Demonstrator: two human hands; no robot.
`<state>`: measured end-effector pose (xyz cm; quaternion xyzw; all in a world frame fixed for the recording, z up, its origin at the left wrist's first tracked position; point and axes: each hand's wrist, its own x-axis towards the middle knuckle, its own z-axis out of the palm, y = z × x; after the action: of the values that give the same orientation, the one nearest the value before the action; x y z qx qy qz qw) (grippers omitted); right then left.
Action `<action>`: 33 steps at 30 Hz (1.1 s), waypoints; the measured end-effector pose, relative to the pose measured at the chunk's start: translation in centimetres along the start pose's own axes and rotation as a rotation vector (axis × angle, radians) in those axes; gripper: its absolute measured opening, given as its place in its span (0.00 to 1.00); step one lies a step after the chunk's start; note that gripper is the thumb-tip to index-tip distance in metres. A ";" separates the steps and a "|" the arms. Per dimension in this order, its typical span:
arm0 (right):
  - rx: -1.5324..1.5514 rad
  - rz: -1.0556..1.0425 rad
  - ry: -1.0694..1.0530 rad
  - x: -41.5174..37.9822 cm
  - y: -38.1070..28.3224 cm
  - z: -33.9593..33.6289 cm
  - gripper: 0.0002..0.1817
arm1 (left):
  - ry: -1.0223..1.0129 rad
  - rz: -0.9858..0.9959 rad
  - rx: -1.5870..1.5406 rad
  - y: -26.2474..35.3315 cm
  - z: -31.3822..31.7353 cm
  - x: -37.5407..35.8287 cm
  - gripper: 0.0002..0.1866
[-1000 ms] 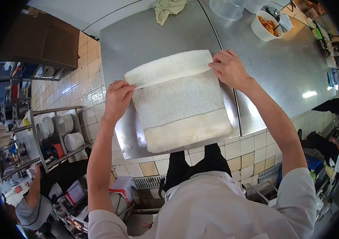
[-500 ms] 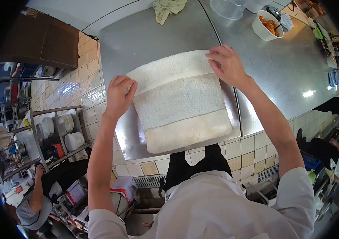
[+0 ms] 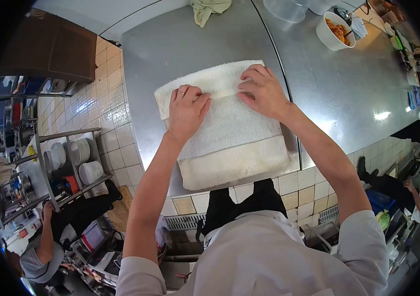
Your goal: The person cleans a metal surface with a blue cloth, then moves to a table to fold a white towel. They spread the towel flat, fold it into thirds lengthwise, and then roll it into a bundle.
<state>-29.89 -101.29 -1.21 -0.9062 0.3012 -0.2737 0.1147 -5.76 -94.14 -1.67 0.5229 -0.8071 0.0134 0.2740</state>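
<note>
A white towel [image 3: 229, 121] lies on the steel table [image 3: 170, 54], with its far edge and its near edge folded in toward the middle. My left hand [image 3: 187, 109] rests on the left part of the far fold, fingers bent and thumb toward the centre. On the right part of that fold lies my right hand [image 3: 263, 93], its fingers spread and curled, with the thumb apart. Nothing is visibly gripped by the right hand. Whether the left fingertips pinch the cloth is hidden.
A greenish cloth [image 3: 208, 10] lies at the table's far edge. To the right are a white bowl of reddish food [image 3: 335, 31] and a clear container [image 3: 287, 9]. Plates [image 3: 91, 171] stand on a left rack. Co-workers [image 3: 37, 256] are at both sides.
Both hands have moved inward from the far corners of the towel onto its far fold, closer together. The towel lies almost as before.
</note>
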 end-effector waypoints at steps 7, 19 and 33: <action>-0.039 -0.055 0.080 0.4 -0.6 0.2 0.03 | 0.072 -0.021 -0.040 0.4 -0.2 0.0 0.06; 0.034 0.011 0.045 -0.3 0.0 0.1 0.04 | -0.030 -0.041 -0.163 -0.1 -0.7 -0.8 0.06; -0.399 0.209 -0.168 0.0 0.7 1.7 0.38 | -0.274 -0.326 0.244 -0.5 0.2 -1.7 0.37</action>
<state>-29.32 -101.77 -2.90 -0.8945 0.4307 -0.1194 -0.0142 -4.89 -93.01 -2.76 0.6726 -0.7338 -0.0045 0.0954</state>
